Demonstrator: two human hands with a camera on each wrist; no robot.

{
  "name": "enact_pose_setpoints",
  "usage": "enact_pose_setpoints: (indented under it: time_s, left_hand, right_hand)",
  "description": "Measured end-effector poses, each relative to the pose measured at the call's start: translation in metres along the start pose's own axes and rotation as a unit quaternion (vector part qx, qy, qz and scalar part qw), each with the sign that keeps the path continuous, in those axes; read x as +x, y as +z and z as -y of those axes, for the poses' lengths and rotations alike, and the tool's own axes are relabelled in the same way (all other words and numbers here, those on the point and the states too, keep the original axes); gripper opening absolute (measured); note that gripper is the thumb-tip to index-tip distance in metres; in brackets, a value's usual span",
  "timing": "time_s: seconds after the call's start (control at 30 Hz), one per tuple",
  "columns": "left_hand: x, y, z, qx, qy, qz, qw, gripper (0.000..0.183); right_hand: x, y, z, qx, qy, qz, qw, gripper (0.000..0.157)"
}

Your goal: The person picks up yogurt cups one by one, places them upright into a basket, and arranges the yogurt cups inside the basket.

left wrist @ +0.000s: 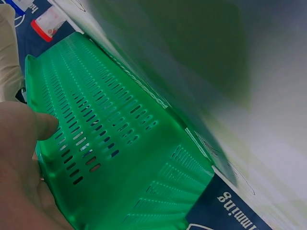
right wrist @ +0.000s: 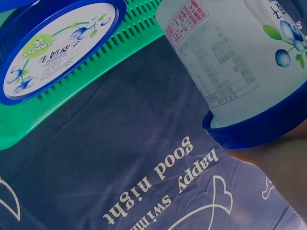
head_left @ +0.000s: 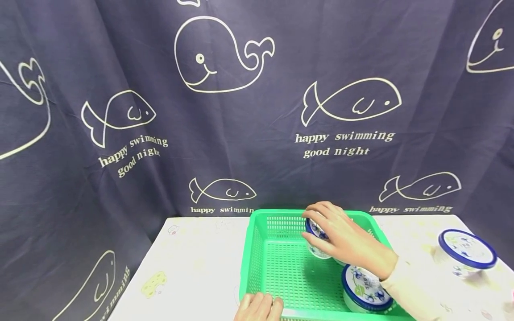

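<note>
My right hand (head_left: 345,236) reaches over the green plastic basket (head_left: 246,267) and grips a blue-lidded tub (head_left: 319,252) by its lid. In the right wrist view this blueberry-printed tub (right wrist: 225,62) is seen from the side, the hand (right wrist: 283,163) partly hidden behind its lid. Another blue-lidded tub (head_left: 363,287) sits in the basket's near right corner. A further pale tub shows only partly under the right hand. My left hand (head_left: 259,308) holds the basket's near rim at the left; its thumb (left wrist: 47,125) lies against the outer wall in the left wrist view.
On the white table (head_left: 192,267), right of the basket, stands another blue-lidded tub (head_left: 467,252). A red-lidded tub (left wrist: 48,24) appears beyond the basket in the left wrist view. A dark blue curtain (head_left: 277,133) with white fish drawings hangs behind the table.
</note>
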State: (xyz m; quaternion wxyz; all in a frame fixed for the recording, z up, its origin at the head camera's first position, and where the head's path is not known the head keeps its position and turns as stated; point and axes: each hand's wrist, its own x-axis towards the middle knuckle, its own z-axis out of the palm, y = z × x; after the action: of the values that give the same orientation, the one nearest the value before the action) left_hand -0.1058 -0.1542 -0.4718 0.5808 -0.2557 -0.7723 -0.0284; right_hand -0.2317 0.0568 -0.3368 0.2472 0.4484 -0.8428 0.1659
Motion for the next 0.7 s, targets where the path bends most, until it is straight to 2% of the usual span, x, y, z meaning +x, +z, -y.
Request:
enact_pose_setpoints:
  time_s: [0.13,0.3,0.53,0.7]
  left_hand:
    - [-0.009,0.006,0.000,-0.001,0.007,0.005,1.0000,0.051]
    - [-0.009,0.006,0.001,-0.001,0.011,0.009,0.9999,0.050]
    - [-0.009,0.007,0.004,0.006,0.029,-0.007,0.9995,0.048]
    - [-0.009,0.006,0.002,-0.001,0.020,0.005,0.9998,0.048]
  right_hand:
    - [0.000,0.002,-0.002,-0.004,-0.005,-0.003,1.000,0.033]
    - [0.001,0.005,-0.004,-0.007,-0.009,0.000,1.000,0.033]
    - [0.004,0.009,-0.009,-0.004,-0.007,0.009,1.000,0.031]
    - [0.005,0.012,-0.011,-0.005,-0.012,0.012,1.000,0.032]
